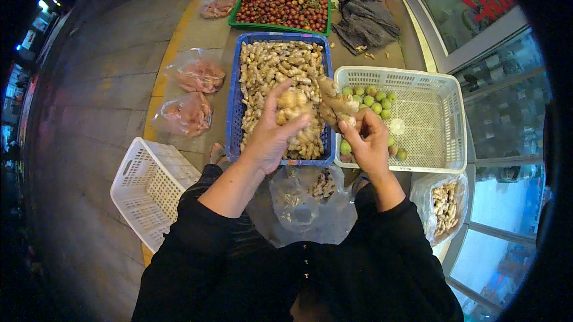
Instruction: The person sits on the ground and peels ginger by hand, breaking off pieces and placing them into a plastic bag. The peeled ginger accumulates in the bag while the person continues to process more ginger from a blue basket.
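My right hand (369,138) pinches a large knobbly ginger root (335,98) between thumb and fingers, above the right edge of a blue plastic crate (230,111). Many ginger roots (282,58) fill that crate. Over its near half, my left hand (273,138) has thumb and index finger spread wide. A bright, blurred ginger piece (293,102) shows in the gap between them; whether the hand holds it or it lies behind cannot be told. Below the crate, between my feet, lies a clear plastic bag (293,205) with small dark scraps (323,185) in it.
A white crate (429,71) with green round fruit (376,108) stands at right. Another white crate (156,192) tilts at left. Ahead is a green tray (280,29) of reddish-brown fruit. Bagged reddish produce (201,76) lies left, bagged ginger (444,208) right, beside glass doors (501,129).
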A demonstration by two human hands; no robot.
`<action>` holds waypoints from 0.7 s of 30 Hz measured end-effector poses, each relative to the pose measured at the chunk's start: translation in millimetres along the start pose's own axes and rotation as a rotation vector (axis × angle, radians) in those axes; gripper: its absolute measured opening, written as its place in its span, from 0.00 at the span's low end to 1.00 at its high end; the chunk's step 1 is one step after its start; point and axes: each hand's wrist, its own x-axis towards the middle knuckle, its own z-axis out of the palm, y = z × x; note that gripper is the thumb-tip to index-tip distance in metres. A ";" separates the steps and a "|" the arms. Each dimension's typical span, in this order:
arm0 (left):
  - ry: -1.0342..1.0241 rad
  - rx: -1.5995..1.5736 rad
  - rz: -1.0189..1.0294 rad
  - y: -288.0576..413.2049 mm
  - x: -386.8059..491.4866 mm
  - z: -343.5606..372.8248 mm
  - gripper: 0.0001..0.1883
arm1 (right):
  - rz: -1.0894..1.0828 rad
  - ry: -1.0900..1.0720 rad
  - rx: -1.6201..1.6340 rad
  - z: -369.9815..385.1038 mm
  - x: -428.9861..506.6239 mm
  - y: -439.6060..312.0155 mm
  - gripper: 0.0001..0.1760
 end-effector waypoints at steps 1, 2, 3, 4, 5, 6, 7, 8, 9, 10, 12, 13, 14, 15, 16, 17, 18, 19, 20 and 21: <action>-0.028 0.018 -0.001 -2.8 0.3 4.7 0.38 | -0.058 0.036 -0.143 -1.1 -2.2 -3.3 0.11; -0.066 0.013 0.011 -6.8 1.3 9.9 0.40 | -0.186 0.078 -0.243 0.2 -4.2 -6.1 0.12; -0.086 0.015 0.001 -10.8 2.3 14.2 0.41 | -0.275 0.101 -0.323 0.2 -5.8 -8.4 0.12; -0.104 -0.027 -0.054 -14.1 -1.1 16.1 0.43 | -0.391 0.128 -0.396 1.4 -7.0 -9.7 0.13; -0.118 -0.036 -0.015 -17.6 -0.9 18.4 0.43 | -0.468 0.133 -0.484 3.0 -7.5 -10.3 0.14; -0.135 -0.045 0.025 -21.5 0.2 21.2 0.43 | -0.507 0.121 -0.478 3.1 -9.8 -11.3 0.16; -0.151 -0.056 0.057 -24.6 0.9 22.7 0.43 | -0.548 0.121 -0.515 4.7 -10.9 -11.5 0.17; -0.139 -0.053 0.089 -26.3 1.2 23.0 0.43 | -0.590 0.122 -0.552 5.3 -11.8 -11.8 0.18; -0.152 -0.079 0.075 -27.1 0.9 22.5 0.43 | -0.637 0.130 -0.586 6.5 -13.2 -12.5 0.19; -0.167 -0.105 0.054 -27.3 0.5 21.7 0.42 | -0.693 0.123 -0.594 7.3 -13.7 -13.4 0.21; -0.197 -0.108 0.049 -25.4 -0.1 19.4 0.40 | -0.660 0.091 -0.590 7.3 -16.9 -17.6 0.21; -0.200 -0.126 0.036 -23.9 -0.7 18.1 0.39 | -0.648 0.074 -0.585 6.4 -17.9 -20.1 0.20; -0.206 -0.147 0.025 -22.1 -1.2 16.6 0.38 | -0.628 0.029 -0.518 3.5 -17.7 -22.6 0.16; -0.214 -0.168 0.013 -20.4 -1.8 15.4 0.38 | -0.588 0.034 -0.440 0.4 -16.4 -24.4 0.14; -0.229 -0.136 0.004 -18.3 -2.6 13.8 0.36 | -0.546 0.041 -0.364 -4.5 -14.2 -25.8 0.13; -0.217 -0.130 0.003 -16.6 -2.9 12.8 0.36 | -0.533 0.055 -0.293 -8.7 -11.4 -26.1 0.11; -0.206 -0.127 0.000 -15.2 -3.2 12.0 0.37 | -0.401 0.133 -0.239 -13.9 -9.5 -25.9 0.08; -0.194 -0.124 -0.003 -14.3 -3.6 12.0 0.37 | -0.317 0.182 -0.227 -18.1 -3.8 -23.6 0.06; -0.222 -0.132 0.032 -13.4 -4.3 12.5 0.36 | -0.112 0.112 -0.070 -20.9 -2.6 -21.8 0.07; -0.206 -0.135 -0.004 -12.0 -4.4 13.3 0.35 | 0.087 0.069 0.096 -23.2 -1.1 -19.2 0.10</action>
